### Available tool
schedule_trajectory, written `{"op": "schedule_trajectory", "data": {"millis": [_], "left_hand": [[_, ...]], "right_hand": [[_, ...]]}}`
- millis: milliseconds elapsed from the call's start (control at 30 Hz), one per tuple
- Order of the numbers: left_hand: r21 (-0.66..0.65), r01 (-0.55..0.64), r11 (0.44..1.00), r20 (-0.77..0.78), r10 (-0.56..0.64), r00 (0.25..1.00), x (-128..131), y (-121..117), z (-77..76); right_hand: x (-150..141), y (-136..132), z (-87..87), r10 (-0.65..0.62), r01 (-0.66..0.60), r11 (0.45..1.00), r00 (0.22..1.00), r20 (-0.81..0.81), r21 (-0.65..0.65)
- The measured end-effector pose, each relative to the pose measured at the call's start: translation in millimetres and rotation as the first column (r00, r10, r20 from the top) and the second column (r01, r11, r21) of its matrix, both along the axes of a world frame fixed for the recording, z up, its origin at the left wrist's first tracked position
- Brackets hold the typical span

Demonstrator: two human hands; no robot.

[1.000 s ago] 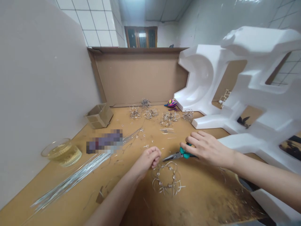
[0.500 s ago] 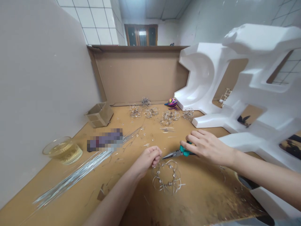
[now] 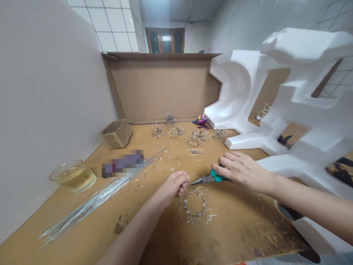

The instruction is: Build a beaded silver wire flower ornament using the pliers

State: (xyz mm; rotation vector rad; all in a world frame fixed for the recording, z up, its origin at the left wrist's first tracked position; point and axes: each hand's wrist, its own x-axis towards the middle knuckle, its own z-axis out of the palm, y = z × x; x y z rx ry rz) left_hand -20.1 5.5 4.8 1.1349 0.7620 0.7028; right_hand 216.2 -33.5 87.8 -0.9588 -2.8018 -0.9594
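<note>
My right hand [image 3: 239,171] is closed around the teal handles of needle-nose pliers [image 3: 205,179], whose jaws point left. Their tips reach close to the fingertips of my left hand [image 3: 178,183], which is pinched at the upper left edge of a beaded wire ring [image 3: 203,204]. This ring is made of thin silvery wire loops with clear beads around its inner circle, and one wire end sticks out at its right. The exact wire between my left fingers is hidden. Whether the plier tips touch wire, I cannot tell.
A bundle of straight wires [image 3: 91,206] lies at the left beside a glass bowl of yellowish liquid [image 3: 74,176]. Farther back are a small cardboard box [image 3: 117,135], several wire ornaments [image 3: 199,136] and a colourful ball [image 3: 202,119]. White foam packaging [image 3: 242,95] stands along the right.
Almost nothing differs. Both hands, the pliers and the wire ring keep their places, with only a very slight shift of the view.
</note>
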Motion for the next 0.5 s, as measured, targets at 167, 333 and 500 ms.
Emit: {"op": "schedule_trajectory", "data": {"millis": [167, 333, 500], "left_hand": [[0.142, -0.037, 0.989, -0.073, 0.048, 0.996, 1.3, 1.7, -2.8], [0.446, -0.122, 0.887, -0.152, 0.209, 0.966, 0.8, -3.2, 3.6], [0.587, -0.14, 0.797, -0.14, 0.271, 0.952, -2.2, -6.2, 7.8]], "right_hand": [[-3.8, -2.9, 2.1, -0.069, 0.055, 0.985, 0.994, -0.08, -0.162], [-4.6, 0.7, 6.6, -0.349, 0.219, 0.804, 0.927, -0.14, -0.552], [-1.7, 3.8, 4.0, -0.476, 0.189, 0.622, 0.862, -0.176, -0.76]]}}
